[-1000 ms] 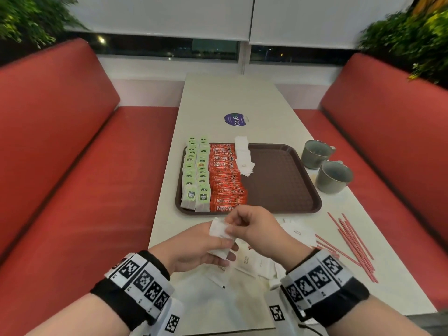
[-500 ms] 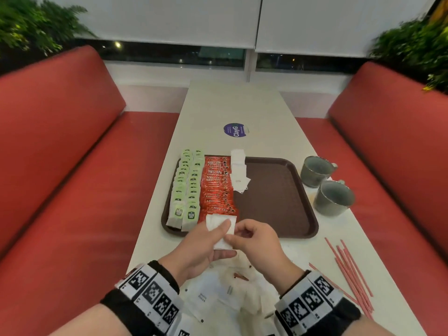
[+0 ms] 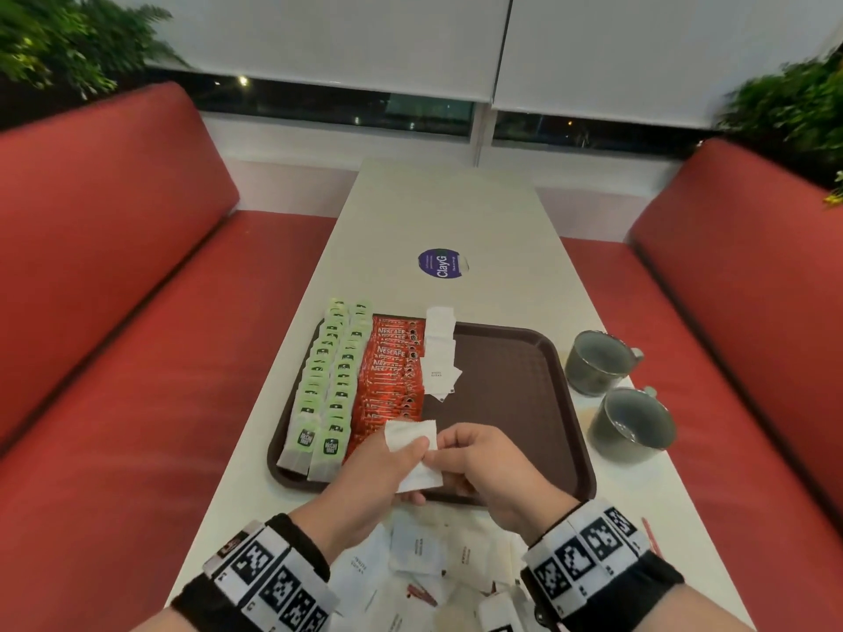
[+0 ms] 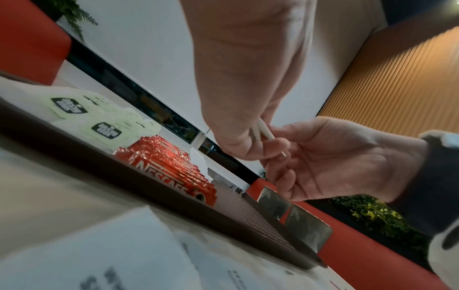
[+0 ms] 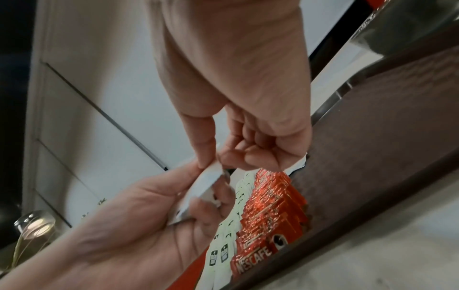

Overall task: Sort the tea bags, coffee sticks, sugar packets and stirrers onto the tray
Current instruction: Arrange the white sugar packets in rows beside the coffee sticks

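Both hands hold a small stack of white sugar packets [image 3: 413, 453] above the near edge of the brown tray [image 3: 524, 403]. My left hand [image 3: 378, 472] grips the stack from the left, thumb on top. My right hand [image 3: 483, 463] pinches its right edge with thumb and forefinger [image 5: 206, 149]. On the tray lie two rows of green tea bags [image 3: 328, 380], a row of red coffee sticks [image 3: 392, 380] and a short row of sugar packets [image 3: 440, 353]. More loose sugar packets [image 3: 419, 554] lie on the table under my wrists. A red stirrer [image 3: 650, 535] shows beside my right wrist.
Two grey mugs [image 3: 597, 362] [image 3: 634, 424] stand on the table right of the tray. A round purple sticker [image 3: 442, 263] is farther up the white table [image 3: 447, 212]. Red bench seats [image 3: 137, 358] flank both sides.
Both hands, holding the packets, have moved forward from the loose pile to the tray's near edge. The head view has tilted, so most stirrers left the picture.
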Motion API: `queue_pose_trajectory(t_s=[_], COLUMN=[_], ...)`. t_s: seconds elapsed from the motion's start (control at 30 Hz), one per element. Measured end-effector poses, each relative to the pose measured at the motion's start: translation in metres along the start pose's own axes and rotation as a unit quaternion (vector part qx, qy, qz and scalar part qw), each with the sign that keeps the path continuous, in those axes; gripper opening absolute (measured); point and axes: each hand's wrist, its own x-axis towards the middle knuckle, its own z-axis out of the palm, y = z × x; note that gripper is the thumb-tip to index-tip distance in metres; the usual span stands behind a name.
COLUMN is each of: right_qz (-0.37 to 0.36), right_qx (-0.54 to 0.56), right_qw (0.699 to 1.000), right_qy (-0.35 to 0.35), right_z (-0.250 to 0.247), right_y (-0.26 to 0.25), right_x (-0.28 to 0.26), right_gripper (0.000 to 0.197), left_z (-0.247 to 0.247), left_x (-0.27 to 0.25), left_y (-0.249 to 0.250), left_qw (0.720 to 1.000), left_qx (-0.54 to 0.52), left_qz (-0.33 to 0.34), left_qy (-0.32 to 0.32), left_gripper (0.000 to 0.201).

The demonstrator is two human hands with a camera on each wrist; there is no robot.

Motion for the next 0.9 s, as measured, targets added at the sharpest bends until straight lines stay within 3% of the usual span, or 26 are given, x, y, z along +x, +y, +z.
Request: queue_pose_trajectory(t_s=[0.07,0.13,0.2,0.3,0.37,0.6,0.73,0.9], right_qz=[0.014,0.025,0.031,0.055,0.080,0.129,0.113,0.075], right_qx=[-0.020,-0.031,-0.017,-0.021,-0.040,-0.035,-0.084,-0.040], right_qw=[0.999,0.999,0.998,0.985,0.976,0.966,0.969,0.972], right_qy=[-0.035,-0.024,0.047,0.164,0.197,0.221,0.204,0.220], right_z=[-0.002,-0.006,-0.018,-0.042,-0.053,-0.054,-0.050,-0.049], right_y=[-0.003,-0.008,-0.013,-0.017,-0.016,-0.006,-0.007,-0.005], right_x=[0.010,0.022,0.039,0.077,0.103,0.154,0.160,0.156], right_gripper=[0.023,0.031,0.029,0.007,0.013,0.008,0.014,0.011], left_z=[-0.005,-0.011,-0.019,-0.031,-0.039,-0.056,-0.063,-0.068], left_x=[0.006,0.010,0.014,0.016,0.016,0.014,0.014,0.014], left_y=[0.000,0.000,0.000,-0.003,-0.006,-0.008,-0.009,-0.013], left_qw=[1.000,0.999,0.998,0.996,0.993,0.992,0.991,0.990], left_qx=[0.025,0.019,-0.003,-0.047,-0.067,-0.084,-0.088,-0.092], left_qz=[0.008,0.006,0.001,-0.006,-0.009,0.003,0.009,0.006], left_qy=[0.017,0.035,0.057,0.081,0.098,0.096,0.104,0.107], left_gripper=[0.018,0.015,0.015,0.014,0.014,0.013,0.012,0.012])
